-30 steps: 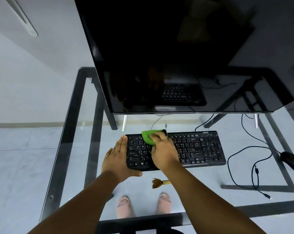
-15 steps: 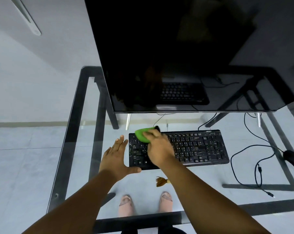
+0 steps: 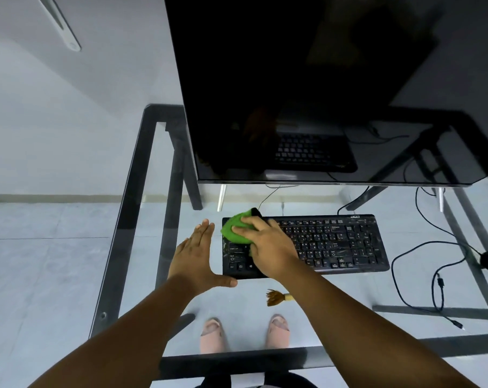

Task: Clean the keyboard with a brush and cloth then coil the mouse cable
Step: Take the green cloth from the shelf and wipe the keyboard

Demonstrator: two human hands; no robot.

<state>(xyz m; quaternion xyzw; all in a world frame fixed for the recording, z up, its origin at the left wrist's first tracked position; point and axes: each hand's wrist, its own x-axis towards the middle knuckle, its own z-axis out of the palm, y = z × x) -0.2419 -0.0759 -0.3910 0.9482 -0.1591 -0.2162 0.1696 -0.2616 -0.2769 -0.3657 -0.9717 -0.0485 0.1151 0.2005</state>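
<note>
green cloth [image 3: 235,228] bunched, pressed by right hand [image 3: 268,249] on keyboard [image 3: 335,245] at 10 o'clock corner | left hand [image 3: 196,259] held flat, fingers spread, on glass table [image 3: 142,169] | bristled brush [image 3: 277,297] at 6 o'clock

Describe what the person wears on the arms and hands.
Nothing shows on them: both forearms are bare with no sleeve in view, and the left hand and right hand carry no glove, watch, ring or bracelet that can be seen.

one keyboard [image 3: 335,242], one cloth [image 3: 234,229], one brush [image 3: 277,297]
</note>
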